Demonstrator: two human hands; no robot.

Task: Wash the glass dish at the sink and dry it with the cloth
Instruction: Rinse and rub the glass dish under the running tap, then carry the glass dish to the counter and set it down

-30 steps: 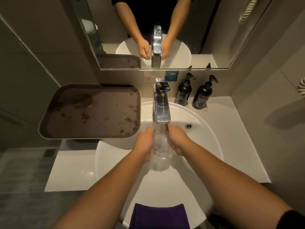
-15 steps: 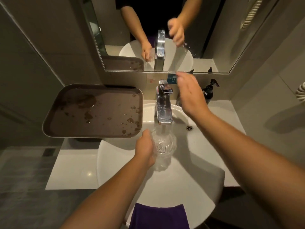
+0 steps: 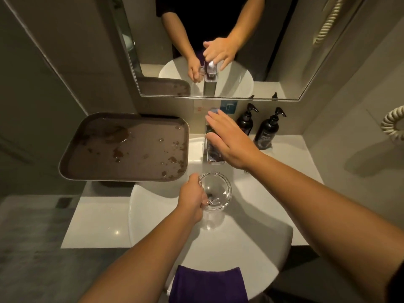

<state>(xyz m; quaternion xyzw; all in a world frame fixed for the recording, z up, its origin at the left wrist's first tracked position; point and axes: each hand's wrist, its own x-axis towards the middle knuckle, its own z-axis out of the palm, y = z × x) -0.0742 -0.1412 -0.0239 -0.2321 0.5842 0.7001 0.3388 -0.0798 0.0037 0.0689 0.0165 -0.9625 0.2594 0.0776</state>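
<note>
The mirror (image 3: pixel 218 40) fills the wall ahead of me and reflects both my arms and the tap. Below it the pale surface (image 3: pixel 94 224) carries the white sink (image 3: pixel 251 248), a wide round basin that takes up the middle of my view. To the left, a brown tray (image 3: pixel 131 147) sits raised beside the basin, its floor spotted with puddles and drops of water. A purple cloth (image 3: pixel 207 285) hangs over the near rim of the sink, just in front of me. Two dark pump bottles (image 3: pixel 267 130) stand side by side at the back right of the surface, against the wall.

The chrome tap (image 3: pixel 213 154) rises behind the basin, and my right hand (image 3: pixel 231 141) lies flat over it, fingers straight and spread, the grip open and holding nothing; I cannot tell if the palm presses the lever.

My left hand (image 3: pixel 192 197) has its grip closed on the left rim of the glass dish (image 3: pixel 215 191), which I hold above the basin below the spout, mouth upward, with a little water glinting inside.
</note>
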